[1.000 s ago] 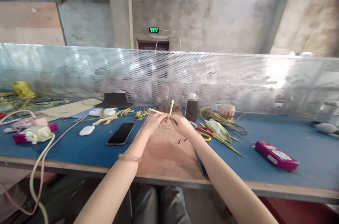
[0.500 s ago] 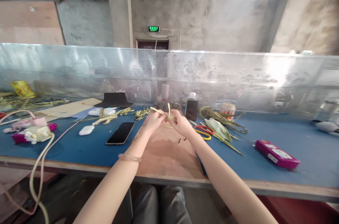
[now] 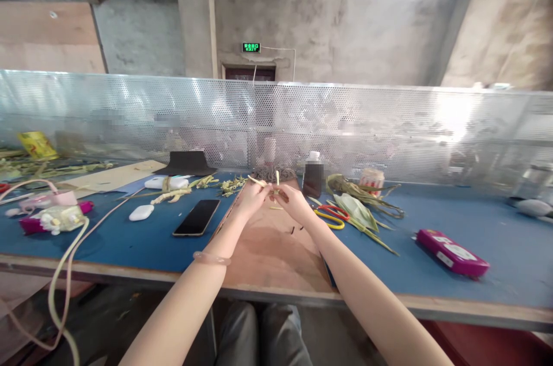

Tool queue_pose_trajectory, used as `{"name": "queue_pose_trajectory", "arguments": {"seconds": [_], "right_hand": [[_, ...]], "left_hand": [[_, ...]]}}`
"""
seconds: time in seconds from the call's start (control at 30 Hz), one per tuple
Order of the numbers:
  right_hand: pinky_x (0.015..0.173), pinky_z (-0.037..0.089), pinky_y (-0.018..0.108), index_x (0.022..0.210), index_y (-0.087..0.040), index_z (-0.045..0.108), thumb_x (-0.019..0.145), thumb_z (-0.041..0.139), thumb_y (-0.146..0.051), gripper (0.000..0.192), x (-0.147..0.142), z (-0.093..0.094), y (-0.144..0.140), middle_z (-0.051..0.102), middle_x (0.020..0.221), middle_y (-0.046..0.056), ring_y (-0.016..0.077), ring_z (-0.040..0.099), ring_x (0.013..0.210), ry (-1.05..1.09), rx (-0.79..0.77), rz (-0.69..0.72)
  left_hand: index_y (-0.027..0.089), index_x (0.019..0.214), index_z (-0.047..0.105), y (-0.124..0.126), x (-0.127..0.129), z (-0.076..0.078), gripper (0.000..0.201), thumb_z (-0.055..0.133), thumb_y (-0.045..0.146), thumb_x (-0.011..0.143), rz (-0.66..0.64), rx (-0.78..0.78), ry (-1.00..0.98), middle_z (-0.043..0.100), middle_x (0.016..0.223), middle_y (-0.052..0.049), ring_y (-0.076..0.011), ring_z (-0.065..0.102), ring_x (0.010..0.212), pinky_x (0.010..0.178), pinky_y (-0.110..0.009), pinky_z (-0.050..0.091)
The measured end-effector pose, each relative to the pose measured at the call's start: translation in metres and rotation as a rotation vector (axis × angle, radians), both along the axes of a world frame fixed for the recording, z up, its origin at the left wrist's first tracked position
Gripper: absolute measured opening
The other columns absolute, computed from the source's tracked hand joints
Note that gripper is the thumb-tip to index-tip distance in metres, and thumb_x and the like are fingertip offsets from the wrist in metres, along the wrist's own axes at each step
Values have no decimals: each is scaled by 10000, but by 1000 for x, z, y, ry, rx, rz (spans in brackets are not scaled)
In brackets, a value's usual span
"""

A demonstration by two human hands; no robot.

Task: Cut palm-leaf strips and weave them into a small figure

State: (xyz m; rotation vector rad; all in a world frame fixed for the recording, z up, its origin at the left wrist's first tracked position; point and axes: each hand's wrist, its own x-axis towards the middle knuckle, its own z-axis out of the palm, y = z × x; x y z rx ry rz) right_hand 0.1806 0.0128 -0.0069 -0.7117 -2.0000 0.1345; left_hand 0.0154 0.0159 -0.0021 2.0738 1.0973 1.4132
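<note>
Over the far part of a brown board (image 3: 276, 262), my left hand (image 3: 254, 199) and my right hand (image 3: 294, 202) meet with their fingertips close together. Both are closed on pale yellow-green plant strips (image 3: 256, 181). One strip end points out to the left, and another stands up between the hands. The place where the strips cross is mostly covered by my fingers. A short loose strip and small dark bits (image 3: 292, 230) lie on the board below the hands. A bangle circles my left wrist.
Right of the board are red-and-yellow scissors (image 3: 332, 226), plant leaves (image 3: 356, 210), a dark bottle (image 3: 313, 178) and a magenta packet (image 3: 451, 252). To the left lie a phone (image 3: 196, 218), a white case (image 3: 141, 212) and cables (image 3: 64, 274). A perforated metal screen (image 3: 173, 118) runs behind.
My hands and the strips have shifted very slightly, and the upright strip end sits a little further right and lower. Everything on the table stays in place.
</note>
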Motion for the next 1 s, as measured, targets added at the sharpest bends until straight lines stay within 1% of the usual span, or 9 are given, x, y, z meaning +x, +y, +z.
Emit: {"name": "queue_pose_trajectory", "arguments": {"seconds": [0.1, 0.23, 0.3, 0.4, 0.5, 0.63, 0.8, 0.9, 1.0], "right_hand": [[661, 432, 237, 1069, -157, 617, 798, 520, -203, 291, 0, 0, 0, 618, 767, 43, 133, 533, 662, -3, -5, 29], [657, 411, 229, 1071, -147, 621, 790, 507, -170, 304, -1, 1, 0, 620, 755, 40, 127, 510, 638, -37, 21, 39], [639, 399, 224, 1047, -142, 632, 782, 511, -165, 291, -1, 2, -1, 605, 706, 26, 122, 491, 605, -45, 25, 35], [607, 383, 214, 1001, -145, 643, 775, 516, -173, 260, -2, 2, -2, 577, 644, 2, 112, 465, 564, -31, 13, 33], [591, 375, 209, 967, -143, 645, 765, 529, -187, 237, -4, 1, -2, 571, 638, -2, 107, 453, 549, -13, 5, 37], [589, 374, 212, 951, -142, 646, 752, 538, -196, 233, -5, 0, -1, 562, 624, -4, 110, 457, 554, 12, 6, 29], [585, 389, 215, 958, -155, 639, 749, 543, -213, 238, -3, 0, -1, 578, 631, -6, 107, 468, 551, 34, -22, 41], [581, 405, 222, 949, -164, 631, 748, 549, -221, 224, -1, 0, -2, 570, 629, -13, 102, 472, 546, 43, -38, 49], [537, 436, 225, 1023, -174, 576, 769, 550, -283, 278, -1, 0, -3, 587, 668, -13, 97, 500, 523, 166, -184, 88]], "left_hand": [[152, 740, 583, 3, -1, -1, 392, 406, 479, 864, 23, -9, 32, 548, 619, -14, -121, 476, 535, 525, -219, 363], [160, 773, 568, 6, -1, -2, 355, 404, 460, 868, 28, -2, 20, 588, 672, -31, -149, 551, 629, 583, -238, 404], [166, 786, 550, 7, 0, -2, 321, 415, 445, 865, 61, -2, 11, 595, 687, -33, -155, 562, 645, 588, -242, 410], [173, 776, 526, 8, 1, -4, 272, 427, 411, 863, 123, 14, 33, 574, 648, -17, -150, 547, 605, 576, -244, 406], [177, 745, 509, 10, 1, -5, 263, 414, 388, 868, 187, 40, 59, 566, 620, -14, -154, 544, 589, 577, -253, 405], [176, 739, 508, 11, 3, -6, 282, 392, 392, 878, 248, 54, 65, 604, 659, -43, -183, 583, 652, 600, -268, 418], [166, 769, 516, 8, 5, -5, 283, 388, 391, 883, 259, 71, 43, 634, 744, -87, -216, 610, 731, 639, -292, 435], [164, 783, 522, 8, 5, -5, 278, 399, 394, 878, 241, 62, 9, 641, 763, -90, -221, 615, 760, 665, -300, 441], [173, 768, 536, 9, 3, -4, 290, 402, 407, 876, 187, 45, -9, 636, 709, -66, -209, 613, 756, 678, -290, 441]]}}
